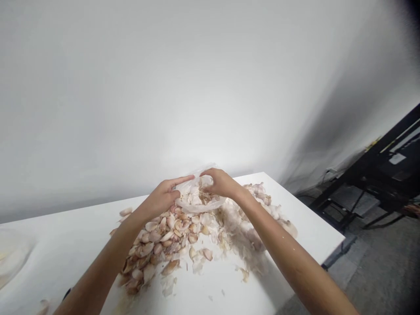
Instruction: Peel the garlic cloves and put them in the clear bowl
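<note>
Already, loose cloves (169, 229) lie heaped left on the worktop (197, 295); whole bulbs (262, 197) remain right. My left fingers (184, 180) and right fingers (209, 172), thumbs spread apart, meet the bag (202, 208) of skins between.

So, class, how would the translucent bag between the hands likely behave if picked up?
The translucent bag is probably floppy: its rim looks thin and wavy. It may be light for its size, as papery garlic skins show inside. Its open mouth could spill if tilted.

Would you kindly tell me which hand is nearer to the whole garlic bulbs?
Right. The right hand is beside the whole garlic bulbs; the left hand is farther off, across the plastic bag.
</note>
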The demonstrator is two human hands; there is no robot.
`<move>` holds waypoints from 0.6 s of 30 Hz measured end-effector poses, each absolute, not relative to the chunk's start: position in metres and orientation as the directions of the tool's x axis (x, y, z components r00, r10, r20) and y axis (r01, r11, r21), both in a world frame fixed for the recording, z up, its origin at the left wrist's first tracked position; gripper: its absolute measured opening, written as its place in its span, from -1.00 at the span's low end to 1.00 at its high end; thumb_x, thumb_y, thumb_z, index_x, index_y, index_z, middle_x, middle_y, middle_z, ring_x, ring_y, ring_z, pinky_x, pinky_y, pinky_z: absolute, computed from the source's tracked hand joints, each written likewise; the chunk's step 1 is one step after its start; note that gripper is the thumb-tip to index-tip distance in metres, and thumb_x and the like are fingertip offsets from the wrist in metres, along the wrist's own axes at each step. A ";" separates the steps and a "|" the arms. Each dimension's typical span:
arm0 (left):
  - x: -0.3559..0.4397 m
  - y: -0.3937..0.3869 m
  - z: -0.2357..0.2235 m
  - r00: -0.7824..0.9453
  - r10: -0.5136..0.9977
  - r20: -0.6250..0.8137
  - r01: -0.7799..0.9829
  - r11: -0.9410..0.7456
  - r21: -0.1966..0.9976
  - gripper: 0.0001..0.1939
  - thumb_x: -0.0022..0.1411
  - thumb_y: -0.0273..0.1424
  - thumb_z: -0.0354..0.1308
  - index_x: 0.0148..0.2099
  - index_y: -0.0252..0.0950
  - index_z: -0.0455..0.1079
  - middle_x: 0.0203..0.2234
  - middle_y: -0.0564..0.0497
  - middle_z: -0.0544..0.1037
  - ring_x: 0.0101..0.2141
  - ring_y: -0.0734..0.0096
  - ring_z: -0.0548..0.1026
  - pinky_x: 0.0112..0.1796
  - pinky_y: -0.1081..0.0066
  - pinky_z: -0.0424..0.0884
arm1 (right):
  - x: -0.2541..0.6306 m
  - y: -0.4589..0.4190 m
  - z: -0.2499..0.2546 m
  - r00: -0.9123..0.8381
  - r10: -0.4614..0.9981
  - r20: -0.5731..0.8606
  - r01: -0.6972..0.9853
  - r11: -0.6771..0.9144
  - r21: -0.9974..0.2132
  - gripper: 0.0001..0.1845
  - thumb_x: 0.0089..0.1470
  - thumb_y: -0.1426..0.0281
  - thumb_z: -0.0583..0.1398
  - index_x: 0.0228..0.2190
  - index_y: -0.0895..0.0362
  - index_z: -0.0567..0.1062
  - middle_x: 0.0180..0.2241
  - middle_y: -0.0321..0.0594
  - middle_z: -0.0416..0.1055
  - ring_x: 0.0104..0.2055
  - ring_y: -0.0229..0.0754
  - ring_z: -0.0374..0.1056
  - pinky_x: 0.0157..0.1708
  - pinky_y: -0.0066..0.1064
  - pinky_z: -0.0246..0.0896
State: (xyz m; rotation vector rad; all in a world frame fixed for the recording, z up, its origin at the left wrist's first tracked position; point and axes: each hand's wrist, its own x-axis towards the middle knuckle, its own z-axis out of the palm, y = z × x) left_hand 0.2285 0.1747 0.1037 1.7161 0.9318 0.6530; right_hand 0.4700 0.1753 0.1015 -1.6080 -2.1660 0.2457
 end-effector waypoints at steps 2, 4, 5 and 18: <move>0.226 0.175 0.103 0.563 0.826 -0.014 0.292 -0.184 0.939 -0.25 0.04 -0.51 0.04 0.32 -0.19 0.39 -0.70 0.14 0.38 -0.68 0.45 0.22 -0.59 0.46 0.15 | 0.464 0.167 0.108 -0.265 0.936 0.231 0.879 0.333 -0.342 -0.47 -0.01 0.45 0.41 0.04 0.06 0.55 0.09 -0.06 0.49 0.12 0.06 0.38 0.13 -0.12 0.23; 0.224 0.175 0.102 0.565 0.825 -0.021 0.313 -0.191 0.931 -0.26 0.07 -0.49 0.03 0.34 -0.20 0.37 -0.71 0.16 0.34 -0.68 0.46 0.21 -0.58 0.47 0.14 | 0.456 0.163 0.109 -0.310 0.931 0.191 0.882 0.357 -0.308 -0.54 0.01 0.46 0.39 -0.01 0.03 0.58 0.03 -0.09 0.53 0.12 0.07 0.38 0.11 -0.13 0.23; 0.223 0.175 0.103 0.562 0.826 -0.028 0.324 -0.189 0.927 -0.26 0.09 -0.49 0.02 0.35 -0.19 0.35 -0.72 0.18 0.31 -0.68 0.47 0.19 -0.58 0.48 0.12 | 0.451 0.163 0.106 -0.333 0.931 0.151 0.881 0.364 -0.301 -0.57 -0.01 0.46 0.39 -0.05 0.02 0.61 -0.02 -0.11 0.57 0.07 0.07 0.42 0.06 -0.17 0.27; 0.222 0.175 0.111 0.624 0.768 -0.146 0.448 -0.198 0.872 -0.31 0.19 -0.50 -0.03 0.36 -0.08 0.33 -0.72 0.22 0.13 -0.67 0.50 0.04 -0.58 0.48 -0.02 | 0.477 0.222 0.050 -0.369 0.929 0.020 0.765 0.316 -0.561 -0.64 0.03 0.59 0.27 -0.16 0.03 0.67 -0.08 -0.21 0.63 0.03 -0.04 0.50 0.04 -0.32 0.35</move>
